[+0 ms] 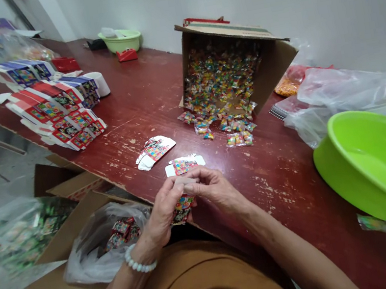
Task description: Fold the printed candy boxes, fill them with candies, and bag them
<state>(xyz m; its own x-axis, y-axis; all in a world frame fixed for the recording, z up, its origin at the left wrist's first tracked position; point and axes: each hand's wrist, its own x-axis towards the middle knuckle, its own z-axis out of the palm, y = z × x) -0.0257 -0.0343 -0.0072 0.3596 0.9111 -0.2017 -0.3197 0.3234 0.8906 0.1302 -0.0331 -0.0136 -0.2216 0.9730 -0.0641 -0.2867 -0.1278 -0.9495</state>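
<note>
Just over the table's front edge, both hands hold one small printed candy box [183, 205]. My left hand [162, 212], with a pale bead bracelet at the wrist, is wrapped round its side. The fingers and thumb of my right hand [210, 188] are closed at its whitish top flap [184, 181]. Whether anything is inside the box cannot be seen. Right behind the hands lies a flat printed carton [185, 164], with a few more flat cartons [156, 151] overlapping to its left.
A tipped cardboard box [240, 71] spills wrapped candies [239, 139] onto the red table [140, 101]. Stacked cartons [55, 104] stand at left, a green basin [348, 177] at right. Below left, an open box holds a plastic bag [88, 252] with small packets.
</note>
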